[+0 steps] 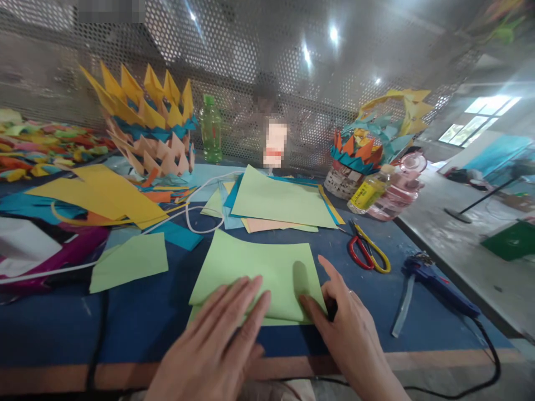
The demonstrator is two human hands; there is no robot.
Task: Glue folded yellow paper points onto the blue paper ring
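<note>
A sheet of light green paper (259, 262) lies folded over in front of me, its near edge showing a second layer beneath. My left hand (221, 323) rests flat on its lower left part, fingers stretched out. At the right edge, my right hand (343, 317) has its thumb on top of the paper and its curled fingers against the side, with the index finger pointing away. The curled fingertips are partly hidden. Just beyond is a stack of coloured paper (284, 200), a green sheet on top.
Red-and-yellow scissors (368, 250) and a blue glue gun (438, 284) lie at right. Bottles, including a yellow-labelled one (368, 192), stand behind. Paper-petal baskets (150, 128) stand at the back. A white cable (188, 211) crosses the left, near yellow paper (108, 195).
</note>
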